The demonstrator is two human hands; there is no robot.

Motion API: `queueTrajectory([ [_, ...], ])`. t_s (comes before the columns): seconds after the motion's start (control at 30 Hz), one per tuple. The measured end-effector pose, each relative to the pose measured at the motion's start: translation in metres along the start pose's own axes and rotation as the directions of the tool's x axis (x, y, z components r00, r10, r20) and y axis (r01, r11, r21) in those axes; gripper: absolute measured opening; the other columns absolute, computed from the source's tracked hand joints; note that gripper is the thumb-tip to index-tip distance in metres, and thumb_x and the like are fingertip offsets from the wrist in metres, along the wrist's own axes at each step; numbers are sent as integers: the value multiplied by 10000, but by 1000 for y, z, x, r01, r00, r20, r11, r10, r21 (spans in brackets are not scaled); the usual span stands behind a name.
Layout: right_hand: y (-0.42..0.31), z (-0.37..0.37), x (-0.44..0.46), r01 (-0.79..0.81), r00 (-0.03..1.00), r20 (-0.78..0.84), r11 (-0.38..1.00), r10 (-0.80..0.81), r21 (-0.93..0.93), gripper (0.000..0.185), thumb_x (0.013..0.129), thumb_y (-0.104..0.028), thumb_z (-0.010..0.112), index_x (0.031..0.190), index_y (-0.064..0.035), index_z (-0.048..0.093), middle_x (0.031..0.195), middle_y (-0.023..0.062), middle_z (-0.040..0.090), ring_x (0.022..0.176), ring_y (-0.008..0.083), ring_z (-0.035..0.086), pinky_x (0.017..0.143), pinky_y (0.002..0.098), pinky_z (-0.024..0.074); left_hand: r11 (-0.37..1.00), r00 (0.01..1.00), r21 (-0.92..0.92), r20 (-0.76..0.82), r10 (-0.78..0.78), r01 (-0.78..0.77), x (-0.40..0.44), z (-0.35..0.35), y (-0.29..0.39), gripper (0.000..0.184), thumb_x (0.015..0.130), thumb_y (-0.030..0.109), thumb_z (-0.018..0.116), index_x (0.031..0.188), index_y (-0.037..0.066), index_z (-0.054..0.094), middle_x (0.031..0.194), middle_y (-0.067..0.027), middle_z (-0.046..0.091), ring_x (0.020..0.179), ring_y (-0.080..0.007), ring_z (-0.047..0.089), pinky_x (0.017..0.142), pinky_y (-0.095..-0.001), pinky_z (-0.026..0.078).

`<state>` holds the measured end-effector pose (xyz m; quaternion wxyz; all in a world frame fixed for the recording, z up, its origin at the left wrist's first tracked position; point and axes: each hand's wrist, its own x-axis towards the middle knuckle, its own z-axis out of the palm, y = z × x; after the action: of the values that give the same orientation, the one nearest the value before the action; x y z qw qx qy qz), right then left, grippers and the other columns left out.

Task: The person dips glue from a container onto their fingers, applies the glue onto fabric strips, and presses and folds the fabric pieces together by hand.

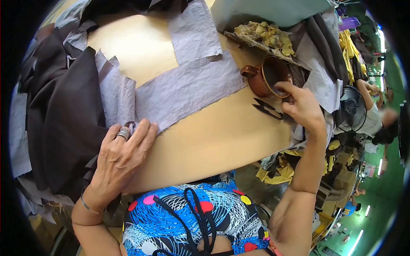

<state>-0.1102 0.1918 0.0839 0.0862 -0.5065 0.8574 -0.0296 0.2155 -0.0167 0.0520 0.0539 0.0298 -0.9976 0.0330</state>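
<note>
My left hand (pixel 126 149), with a ring on one finger, rests at the table edge side of a grey cloth strip (pixel 192 87). Its fingers are bent and close on the strip's near left corner, where the fabric is bunched. Dark brown cloth (pixel 64 115) is heaped beside that hand. On the right, my right hand (pixel 303 106) has curled fingers, the index finger reaching over the mouth of a brown mug (pixel 258 81). Whatever its fingertips hold, if anything, is hidden. Black thread snips (pixel 267 109) lie on the board just left of this hand.
The tan tabletop (pixel 205 141) carries the work. Behind the mug sit yellowish scraps (pixel 267 38) and a pale grey box-like panel (pixel 265 15). Cloth hangs at the right edge. Beyond are a fan (pixel 352 109), yellow fabric pieces (pixel 277 170) and another person's arm (pixel 367 91).
</note>
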Motion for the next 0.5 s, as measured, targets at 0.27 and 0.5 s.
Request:
queueTrajectory([
  [0.27,-63,-11,-35,-16,1000,-16,999,17,52,368,666,-34,593,1022,-116,558,639,107,572,554,273,576,504,371,426,998,1000,-58,-13,-5,4,-2,-4,0,302,730,97,503,1025,75,563,1017,-70,533,642,-148,533,801,-315,439],
  [0.5,-146,64,-8,384,923,-183,839,-338,385,511,684,59,498,1164,-100,566,868,96,549,755,273,522,723,353,418,999,999,-30,-40,-15,14,-6,2,4,292,722,102,509,1004,62,573,1021,-86,540,623,-153,544,857,-326,437],
])
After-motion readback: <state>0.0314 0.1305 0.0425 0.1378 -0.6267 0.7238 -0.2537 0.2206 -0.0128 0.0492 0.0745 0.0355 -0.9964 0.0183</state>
